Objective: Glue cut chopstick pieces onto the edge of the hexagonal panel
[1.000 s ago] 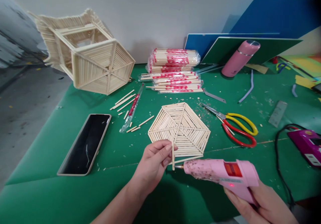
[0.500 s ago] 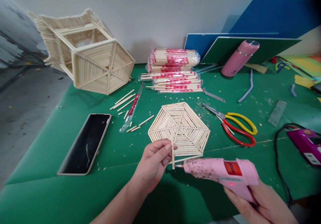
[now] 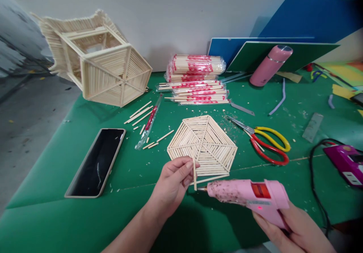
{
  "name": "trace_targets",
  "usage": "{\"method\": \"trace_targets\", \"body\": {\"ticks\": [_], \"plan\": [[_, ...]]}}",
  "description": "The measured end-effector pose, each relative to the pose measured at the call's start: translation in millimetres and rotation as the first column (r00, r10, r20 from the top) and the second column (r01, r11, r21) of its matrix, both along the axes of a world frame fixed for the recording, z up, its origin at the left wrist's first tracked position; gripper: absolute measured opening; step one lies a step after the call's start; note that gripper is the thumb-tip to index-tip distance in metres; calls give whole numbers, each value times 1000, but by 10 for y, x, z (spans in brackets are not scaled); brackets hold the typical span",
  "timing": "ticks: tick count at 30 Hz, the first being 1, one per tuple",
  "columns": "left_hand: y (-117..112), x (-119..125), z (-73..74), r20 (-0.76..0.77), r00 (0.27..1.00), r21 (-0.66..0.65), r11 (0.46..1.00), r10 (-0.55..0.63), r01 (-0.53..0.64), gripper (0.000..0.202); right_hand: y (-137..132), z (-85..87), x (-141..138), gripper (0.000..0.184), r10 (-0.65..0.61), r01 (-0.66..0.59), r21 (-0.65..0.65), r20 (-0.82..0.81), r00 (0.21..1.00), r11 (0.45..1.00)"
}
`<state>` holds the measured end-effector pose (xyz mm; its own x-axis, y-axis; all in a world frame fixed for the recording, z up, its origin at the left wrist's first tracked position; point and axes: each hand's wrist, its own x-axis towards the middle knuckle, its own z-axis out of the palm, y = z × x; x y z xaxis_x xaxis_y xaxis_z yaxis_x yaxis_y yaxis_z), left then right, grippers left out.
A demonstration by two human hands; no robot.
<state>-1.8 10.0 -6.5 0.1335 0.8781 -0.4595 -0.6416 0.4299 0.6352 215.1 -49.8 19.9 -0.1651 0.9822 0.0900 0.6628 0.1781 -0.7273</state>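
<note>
My left hand (image 3: 174, 179) pinches a short wooden stick (image 3: 195, 175), held upright between thumb and fingers. In my right hand (image 3: 283, 226) is a pink hot glue gun (image 3: 246, 194), its red light lit. The metal nozzle points left and is at the stick's lower end; whether it touches I cannot tell. Just beyond my left hand lies a flat hexagonal panel (image 3: 205, 143) built of wooden sticks, its near left part hidden by the fingers. A loose stick (image 3: 211, 179) lies along the panel's near edge, partly behind the hand.
A stick-built lantern-like frame (image 3: 113, 75) stands at back left. Wrapped chopsticks (image 3: 198, 75) are piled by the wall. A phone (image 3: 96, 162) lies left; scissors (image 3: 263, 139), a pink bottle (image 3: 270, 65) and a purple device (image 3: 344, 164) with a black cord are right. Cut sticks (image 3: 140, 115) lie about.
The glue gun has shifted very slightly left at its rear. Both hands keep nearly the same pose, with the nozzle still at the stick's lower end.
</note>
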Motion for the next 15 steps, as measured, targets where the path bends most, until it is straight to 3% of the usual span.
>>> {"method": "trace_targets", "body": {"ticks": [5,11,15], "plan": [[16,-32,25,-13,1000,26,999,18,-18,13,46,-5,68,19,75,-76,-34,-15,997,997],[18,-226,133,-64,992,67,992,109,-104,11,96,-78,165,25,20,-26,-203,-32,999,979],[-49,-310,110,-103,993,41,998,51,-47,10,84,-126,129,22,99,-100,-227,-17,995,969]]}}
